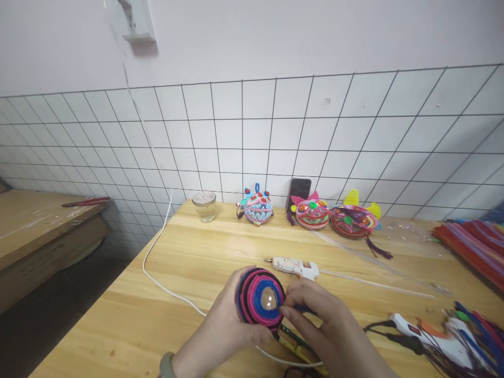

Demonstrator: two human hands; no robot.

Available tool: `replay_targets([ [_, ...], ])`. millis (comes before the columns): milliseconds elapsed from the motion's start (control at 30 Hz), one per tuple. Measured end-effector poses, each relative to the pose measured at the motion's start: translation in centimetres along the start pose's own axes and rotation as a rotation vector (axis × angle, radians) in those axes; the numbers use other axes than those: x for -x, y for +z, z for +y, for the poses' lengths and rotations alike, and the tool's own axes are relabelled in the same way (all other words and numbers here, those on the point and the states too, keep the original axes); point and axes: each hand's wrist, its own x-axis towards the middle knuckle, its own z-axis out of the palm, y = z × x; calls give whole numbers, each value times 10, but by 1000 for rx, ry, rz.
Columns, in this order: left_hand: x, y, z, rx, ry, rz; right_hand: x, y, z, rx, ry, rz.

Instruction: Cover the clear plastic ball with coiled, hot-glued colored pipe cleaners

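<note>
Ball: wrapped ball (254,302) was clasped in left hand (220,333), over the near edge of table (189,247).
Right hand (326,328): fingertips were pinched on ball's coil.
Tip: coil probably best pressed flat, ball kept steady.

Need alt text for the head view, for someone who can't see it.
The left hand cups a ball wrapped in pink, blue and black pipe-cleaner rings while the right hand pinches a blue pipe cleaner at its edge. Behind them on the wooden table are a glue gun and three colourful figures.
</note>
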Motion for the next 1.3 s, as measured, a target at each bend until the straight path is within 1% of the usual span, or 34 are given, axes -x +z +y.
replay_targets([
  [133, -1, 1, 0, -3, -87, 126, 1, 3, 2, 15, 9, 17],
  [200, 0, 3, 4, -41, -81, 165, 2, 5, 3, 13, 14, 39],
  [267, 1, 5, 8, -89, -49, 155, 2, 6, 3, 1, 16, 58],
  [333, 2, 8, 10, -106, -13, 114, 2, 8, 3, -6, 29, 64],
  [433, 3, 11, 8, -64, 57, 65, 3, 10, 4, -11, 50, 57],
  [533, 3, 14, 3, -20, 91, 70, 4, 13, 4, -5, 75, 52],
  [667, 3, 14, -2, -9, 86, 108, 5, 17, 4, 19, 83, 48],
  [800, 2, 12, 1, -60, 63, 123, 5, 15, 3, 43, 76, 21],
  [1000, 2, 11, 5, -175, 36, 163, 2, 8, 0, 38, 41, -101],
  [1300, -1, 8, 2, -202, 38, 128, 2, 3, -4, 78, 49, -155],
])
